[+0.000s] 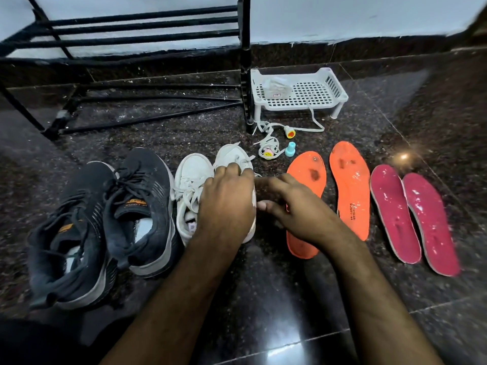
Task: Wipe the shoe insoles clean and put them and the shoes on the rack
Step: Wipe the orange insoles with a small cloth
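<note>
Black sneakers (102, 222) with orange tongue labels, white sneakers (200, 185), two orange insoles (350, 191) with dark stains, two white-flecked magenta insoles (413, 219), speckled dark floor (263, 285).

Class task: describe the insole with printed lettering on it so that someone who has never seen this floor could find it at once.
Start at the white plastic basket by the black rack's leg. On the dark floor in front of it lie four insoles. Take the right orange insole, just left of the pink pair: it alone carries dark printed lettering near its heel.
</note>
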The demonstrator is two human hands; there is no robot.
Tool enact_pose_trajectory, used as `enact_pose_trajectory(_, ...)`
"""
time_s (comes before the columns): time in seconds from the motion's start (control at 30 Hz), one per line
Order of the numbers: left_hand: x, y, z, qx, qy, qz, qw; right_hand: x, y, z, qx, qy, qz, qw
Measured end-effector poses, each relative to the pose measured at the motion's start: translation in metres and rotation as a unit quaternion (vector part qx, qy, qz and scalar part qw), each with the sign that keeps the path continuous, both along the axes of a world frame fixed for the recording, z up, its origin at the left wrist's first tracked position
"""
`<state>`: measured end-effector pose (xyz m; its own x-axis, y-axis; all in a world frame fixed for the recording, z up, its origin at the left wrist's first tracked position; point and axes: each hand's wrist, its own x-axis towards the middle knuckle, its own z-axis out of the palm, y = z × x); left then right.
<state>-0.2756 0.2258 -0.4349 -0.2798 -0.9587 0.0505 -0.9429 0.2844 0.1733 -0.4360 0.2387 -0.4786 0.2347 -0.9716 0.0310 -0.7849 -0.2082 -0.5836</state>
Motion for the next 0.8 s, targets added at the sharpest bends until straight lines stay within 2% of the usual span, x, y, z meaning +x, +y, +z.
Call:
enact_pose_trajectory(0.13,-0.005,-0.009,-0.016,-0.031,0.055,-0.031,0.998,-0.019,-0.009,-0.016,-0.001,0.054,-0.085,0.995)
enact_pose_trajectory(0.23,-0.01,-0.025,-0.02,-0.052,0.089,-0.054,0.993,-0.021,-0.024,-0.024,-0.02,0.057,-0.128,0.99)
enact_pose_trajectory(0.43,-0.029,-0.079,-0.027,-0.034,0.107,-0.07,0.991,-0.025,-0.087,-0.025,-0.054,0.076,-0.201,0.975)
enact_pose_trajectory(0.57,-0.053,-0.123,-0.029,-0.08,0.071,-0.095,0.99,-0.04,-0.149,-0.022,-0.102,0.085,-0.202,0.97)
enact_pose_trajectory(0.67,-0.058,-0.15,-0.036,-0.069,0.076,-0.083,0.991,-0.062,-0.198,-0.021,-0.135,0.129,-0.205,0.961)
enact_pose_trajectory(0.8,-0.056,-0.166,-0.047,-0.036,0.092,-0.043,0.994,-0.076,-0.251,-0.025,-0.1,0.211,-0.194,0.953)
